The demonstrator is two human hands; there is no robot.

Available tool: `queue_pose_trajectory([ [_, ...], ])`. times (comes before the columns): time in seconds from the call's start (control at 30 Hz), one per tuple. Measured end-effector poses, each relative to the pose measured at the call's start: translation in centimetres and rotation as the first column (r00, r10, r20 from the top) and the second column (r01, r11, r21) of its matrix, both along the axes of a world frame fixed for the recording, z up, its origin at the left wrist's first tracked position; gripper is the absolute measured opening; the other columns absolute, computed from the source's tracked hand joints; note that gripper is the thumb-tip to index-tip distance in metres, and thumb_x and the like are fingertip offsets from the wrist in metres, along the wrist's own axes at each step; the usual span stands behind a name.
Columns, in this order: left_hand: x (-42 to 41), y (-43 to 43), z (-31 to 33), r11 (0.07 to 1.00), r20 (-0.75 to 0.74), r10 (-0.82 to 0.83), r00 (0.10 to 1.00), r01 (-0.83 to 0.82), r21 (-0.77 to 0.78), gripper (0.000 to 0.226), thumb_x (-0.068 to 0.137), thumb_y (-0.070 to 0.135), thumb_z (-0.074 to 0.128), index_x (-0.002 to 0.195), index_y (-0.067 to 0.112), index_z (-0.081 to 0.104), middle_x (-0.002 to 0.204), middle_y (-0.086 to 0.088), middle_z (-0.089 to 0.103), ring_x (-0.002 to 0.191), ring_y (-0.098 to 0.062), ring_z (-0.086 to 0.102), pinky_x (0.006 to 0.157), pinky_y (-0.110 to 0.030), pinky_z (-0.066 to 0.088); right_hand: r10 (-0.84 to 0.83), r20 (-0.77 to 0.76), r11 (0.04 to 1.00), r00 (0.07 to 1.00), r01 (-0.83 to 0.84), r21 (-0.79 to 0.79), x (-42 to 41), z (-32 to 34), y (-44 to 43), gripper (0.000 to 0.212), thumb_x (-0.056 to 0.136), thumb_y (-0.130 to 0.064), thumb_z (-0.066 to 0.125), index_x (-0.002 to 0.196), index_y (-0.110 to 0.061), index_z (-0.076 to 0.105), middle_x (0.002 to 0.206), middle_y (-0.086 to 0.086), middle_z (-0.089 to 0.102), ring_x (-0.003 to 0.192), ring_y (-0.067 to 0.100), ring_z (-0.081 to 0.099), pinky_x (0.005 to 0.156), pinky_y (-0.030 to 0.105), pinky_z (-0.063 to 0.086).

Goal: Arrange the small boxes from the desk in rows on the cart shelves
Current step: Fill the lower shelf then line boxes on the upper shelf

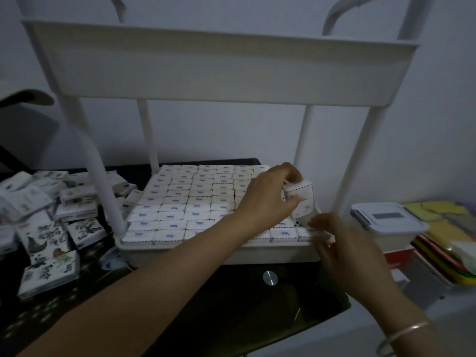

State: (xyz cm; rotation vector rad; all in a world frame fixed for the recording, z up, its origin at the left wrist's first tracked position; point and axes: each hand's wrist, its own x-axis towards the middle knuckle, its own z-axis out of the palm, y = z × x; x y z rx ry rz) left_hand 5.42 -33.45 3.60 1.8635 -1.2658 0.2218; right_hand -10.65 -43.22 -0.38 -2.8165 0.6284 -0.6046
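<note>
A white cart stands on a dark desk; its lower shelf (219,251) is packed with tidy rows of small white boxes (180,202). My left hand (268,197) reaches across the shelf and grips a small stack of white boxes (302,199) above the shelf's right side. My right hand (345,251) is at the shelf's front right corner, fingers pinching the edge of a small box (325,237) there; the hand is blurred. A loose pile of small boxes (49,222), some with printed pictures, lies on the desk to the left of the cart.
The cart's upper shelf (219,70) hangs above the work area, with white posts (304,140) at its corners. A lidded plastic container (386,222) and a stack of coloured paper (448,233) sit to the right. The dark desk (231,305) extends in front.
</note>
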Motion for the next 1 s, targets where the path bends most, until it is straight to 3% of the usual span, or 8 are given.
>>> queue_pose_trajectory([
  [0.2, -0.1, -0.5, -0.5, 0.988, -0.047, -0.086, 0.995, 0.091, 0.122, 0.024, 0.079, 0.025, 0.077, 0.099, 0.022, 0.063, 0.103, 0.01, 0.068, 0.091, -0.006, 0.061, 0.081, -0.026, 0.05, -0.061, 0.161, 0.998, 0.985, 0.061, 0.003, 0.0, -1.0, 1.6, 0.027, 0.085, -0.031, 0.055, 0.11, -0.025, 0.063, 0.11, -0.004, 0.064, 0.076, 0.004, 0.056, 0.059, 0.011, 0.038],
  [0.33, 0.0, -0.3, -0.5, 0.973, -0.086, -0.112, 0.99, 0.127, 0.193, 0.018, 0.081, 0.02, 0.075, 0.097, 0.026, 0.068, 0.097, 0.015, 0.068, 0.087, -0.001, 0.061, 0.073, -0.011, 0.043, -0.076, 0.26, 0.996, 0.963, 0.086, -0.026, 0.2, -0.8, 2.3, 0.039, 0.08, -0.007, 0.065, 0.118, -0.017, 0.064, 0.131, 0.003, 0.058, 0.085, 0.019, 0.064, 0.062, 0.026, 0.052],
  [0.47, 0.0, -0.5, -1.1, 0.936, -0.036, -0.154, 0.987, 0.158, 0.313, 0.019, 0.085, 0.02, 0.068, 0.103, 0.025, 0.072, 0.104, 0.009, 0.072, 0.091, -0.003, 0.063, 0.084, -0.022, 0.049, -0.02, 0.356, 0.999, 0.934, 0.036, -0.037, 1.1, -0.3, 2.6, 0.05, 0.078, 0.007, 0.056, 0.124, -0.013, 0.057, 0.127, 0.006, 0.057, 0.07, 0.024, 0.06, 0.049, 0.037, 0.052],
  [0.57, 0.0, 0.1, -1.9, 0.913, -0.005, -0.17, 0.985, 0.16, 0.374, 0.029, 0.089, 0.011, 0.056, 0.11, 0.021, 0.072, 0.116, 0.002, 0.07, 0.105, -0.01, 0.06, 0.1, -0.029, 0.042, 0.016, 0.392, 1.0, 0.92, -0.014, -0.007, 1.7, 0.1, 3.5, 0.053, 0.078, 0.01, 0.058, 0.125, -0.015, 0.055, 0.119, 0.007, 0.058, 0.065, 0.021, 0.056, 0.047, 0.035, 0.049],
  [0.67, 0.2, 2.1, -2.5, 0.942, 0.098, -0.125, 0.987, 0.087, 0.324, 0.042, 0.083, 0.01, 0.042, 0.109, 0.024, 0.073, 0.125, 0.001, 0.065, 0.128, -0.018, 0.045, 0.112, -0.041, 0.029, 0.064, 0.423, 0.995, 0.904, -0.089, 0.039, 2.5, 0.3, 4.9, 0.052, 0.081, 0.007, 0.058, 0.126, -0.017, 0.053, 0.116, 0.005, 0.057, 0.064, 0.011, 0.052, 0.047, 0.018, 0.037],
  [0.8, -0.7, 9.0, -3.2, 0.996, 0.096, 0.019, 0.995, -0.027, 0.081, 0.038, 0.084, 0.004, 0.045, 0.102, 0.023, 0.072, 0.111, 0.009, 0.068, 0.115, -0.01, 0.052, 0.102, -0.026, 0.035, 0.139, 0.451, 0.971, 0.882, -0.21, 0.111, 4.0, 0.5, 7.9, 0.048, 0.085, 0.0, 0.058, 0.125, -0.025, 0.051, 0.118, -0.005, 0.057, 0.072, -0.001, 0.051, 0.057, 0.008, 0.035],
  [0.9, -1.0, 15.8, -3.9, 0.981, 0.065, 0.18, 0.982, -0.174, -0.089, 0.034, 0.084, 0.0, 0.047, 0.093, 0.022, 0.071, 0.099, 0.013, 0.067, 0.101, -0.005, 0.057, 0.091, -0.023, 0.043, 0.253, 0.445, 0.936, 0.859, -0.334, 0.114, 5.5, 0.6, 11.2, 0.043, 0.088, -0.006, 0.058, 0.121, -0.033, 0.05, 0.107, -0.012, 0.056, 0.072, -0.003, 0.051, 0.061, 0.011, 0.041],
  [1.0, -0.4, 22.7, -5.2, 0.926, 0.038, 0.358, 0.933, -0.35, -0.146, 0.031, 0.083, 0.0, 0.047, 0.089, 0.02, 0.069, 0.094, 0.013, 0.065, 0.098, -0.002, 0.058, 0.091, -0.022, 0.046, 0.391, 0.42, 0.864, 0.819, -0.483, 0.138, 7.3, 0.5, 15.2, 0.035, 0.089, -0.008, 0.058, 0.112, -0.034, 0.054, 0.095, -0.016, 0.055, 0.071, 0.005, 0.055, 0.06, 0.023, 0.046],
])
